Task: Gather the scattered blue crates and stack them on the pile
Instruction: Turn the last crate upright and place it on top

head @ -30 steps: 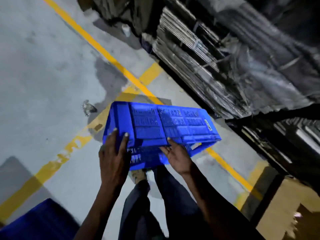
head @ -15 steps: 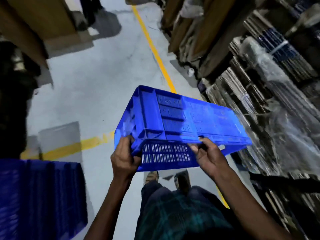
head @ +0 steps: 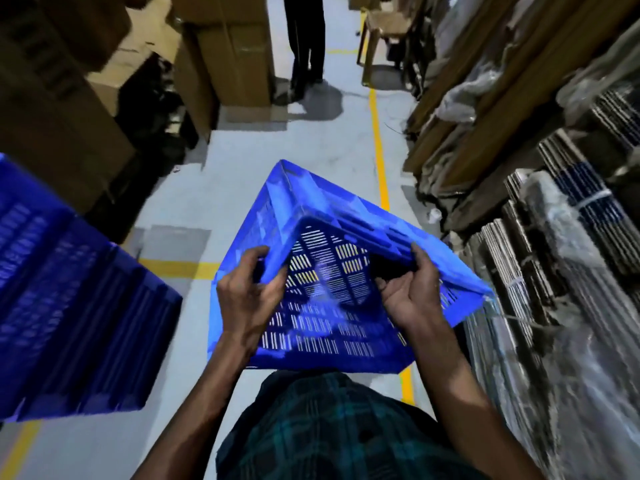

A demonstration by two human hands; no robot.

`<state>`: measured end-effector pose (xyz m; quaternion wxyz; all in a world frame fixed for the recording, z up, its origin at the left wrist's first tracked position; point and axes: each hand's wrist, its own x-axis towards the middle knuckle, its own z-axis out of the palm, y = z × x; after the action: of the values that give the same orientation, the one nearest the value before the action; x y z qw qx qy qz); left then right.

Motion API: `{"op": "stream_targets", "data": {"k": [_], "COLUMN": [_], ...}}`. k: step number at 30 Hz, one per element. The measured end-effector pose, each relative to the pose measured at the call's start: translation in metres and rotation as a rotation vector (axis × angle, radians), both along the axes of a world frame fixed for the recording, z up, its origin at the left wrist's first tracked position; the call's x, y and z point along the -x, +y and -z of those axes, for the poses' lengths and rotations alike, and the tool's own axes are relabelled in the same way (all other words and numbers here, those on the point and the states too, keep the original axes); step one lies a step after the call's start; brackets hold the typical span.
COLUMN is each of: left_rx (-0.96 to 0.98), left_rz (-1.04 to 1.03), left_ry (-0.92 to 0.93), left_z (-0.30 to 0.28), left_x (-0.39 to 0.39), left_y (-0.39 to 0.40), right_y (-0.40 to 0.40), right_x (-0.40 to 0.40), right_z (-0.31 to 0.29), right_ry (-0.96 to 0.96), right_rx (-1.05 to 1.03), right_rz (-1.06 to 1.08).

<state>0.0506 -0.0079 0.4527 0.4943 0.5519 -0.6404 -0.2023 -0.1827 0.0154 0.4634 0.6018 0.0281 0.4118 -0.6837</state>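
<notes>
Both hands, left hand [head: 251, 299] and right hand [head: 412, 292], curl round the rim of one tilted blue crate [head: 325, 265] held at centre, the blue pile [head: 69, 306] at nine o'clock.

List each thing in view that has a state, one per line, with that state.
blue crate: lifted off the floor, tilted, held in both hands.
left hand: fingers curled round the crate's near edge.
right hand: grips the crate's rim.
pile of blue crates: at the left, blurred, apart from the held crate.
cardboard boxes: stacked, closed.
standing person: upright in the aisle ahead; only legs show.
</notes>
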Motion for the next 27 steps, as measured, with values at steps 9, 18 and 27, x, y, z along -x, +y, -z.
{"op": "stream_targets", "data": {"k": [9,18,27], "left_rx": [0.209,0.180,0.209], "left_rz": [-0.257,-0.558,-0.779], "left_ry": [-0.163,-0.097,-0.017], "left_z": [-0.073,-0.140,-0.156], "left_x": [0.008,-0.040,-0.113], "left_y": [0.044,0.062,0.073], "right_y": [-0.011,-0.043,-0.114], "right_x": [0.014,-0.014,-0.091], "right_z": [0.026,0.108,0.137], "right_ry": [0.251,0.724,0.575], "right_rx": [-0.161,-0.493,-0.247], "right_rz": [-0.161,-0.380,-0.551]}}
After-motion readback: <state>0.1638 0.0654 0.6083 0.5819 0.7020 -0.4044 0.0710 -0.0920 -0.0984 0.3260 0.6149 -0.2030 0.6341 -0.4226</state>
